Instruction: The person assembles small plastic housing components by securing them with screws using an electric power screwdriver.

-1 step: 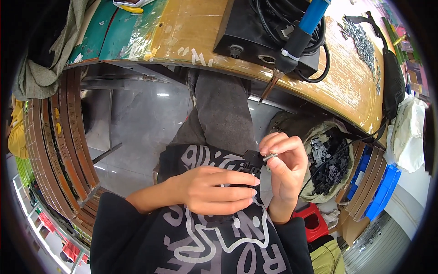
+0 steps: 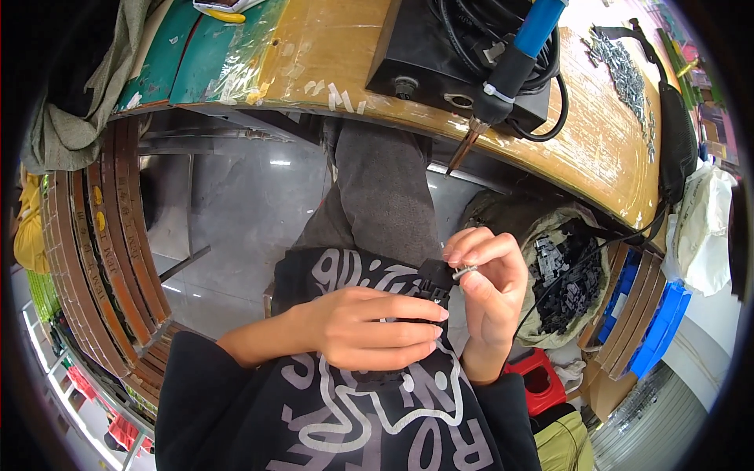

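Observation:
Over my lap, my left hand [image 2: 373, 326] is closed round a small black plastic part [image 2: 434, 275], its fingers laid across the near end. Just to the right, my right hand [image 2: 496, 279] pinches a small silver metal pin [image 2: 463, 272] between thumb and fingers. The pin lies right beside the black part's far end; whether it sits in the part I cannot tell. My left thumb and the part's lower end are hidden behind my fingers.
A tool with a blue handle and copper-coloured tip [image 2: 467, 145] hangs over the bench edge beside a black box [image 2: 424, 63]. Small metal pieces [image 2: 620, 71] lie on the bench at right. Below stands a sack [image 2: 550, 337] of black parts. Brown trays [image 2: 94, 251] stand left.

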`<state>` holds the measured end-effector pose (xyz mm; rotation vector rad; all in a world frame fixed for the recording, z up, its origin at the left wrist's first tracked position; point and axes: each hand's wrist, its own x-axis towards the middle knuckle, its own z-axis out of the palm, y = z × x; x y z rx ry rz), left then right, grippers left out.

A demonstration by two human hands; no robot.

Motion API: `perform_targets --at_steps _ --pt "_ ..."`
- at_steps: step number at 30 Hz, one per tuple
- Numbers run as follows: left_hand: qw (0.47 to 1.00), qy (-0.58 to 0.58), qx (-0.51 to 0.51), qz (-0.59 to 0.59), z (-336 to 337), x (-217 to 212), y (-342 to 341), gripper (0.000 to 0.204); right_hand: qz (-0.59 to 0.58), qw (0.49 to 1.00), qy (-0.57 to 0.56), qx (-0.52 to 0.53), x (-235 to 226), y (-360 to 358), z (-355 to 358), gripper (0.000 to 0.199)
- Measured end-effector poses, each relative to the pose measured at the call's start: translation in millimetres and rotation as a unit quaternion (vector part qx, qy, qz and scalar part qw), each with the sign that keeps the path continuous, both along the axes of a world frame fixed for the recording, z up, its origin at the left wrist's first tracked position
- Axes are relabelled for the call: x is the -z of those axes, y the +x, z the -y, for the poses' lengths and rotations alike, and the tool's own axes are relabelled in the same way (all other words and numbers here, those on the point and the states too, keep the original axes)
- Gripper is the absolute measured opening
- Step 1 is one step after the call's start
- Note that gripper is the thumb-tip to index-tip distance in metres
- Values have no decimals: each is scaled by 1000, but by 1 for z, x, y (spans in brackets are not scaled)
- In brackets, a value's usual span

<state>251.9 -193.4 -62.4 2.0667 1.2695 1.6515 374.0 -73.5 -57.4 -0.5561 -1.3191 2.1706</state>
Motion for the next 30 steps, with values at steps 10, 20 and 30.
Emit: perform_targets --at_steps 10,20,30 --pt "999 43 -4 0 -12 -2 13 8 -60 979 -189 -39 1 4 8 13" --pt "999 42 19 -24 -12 -8 14 8 -105 974 -202 -15 -2 4 12 17" --pt "998 20 44 -28 -9 -10 14 5 -54 986 -159 4 -7 13 9 17"
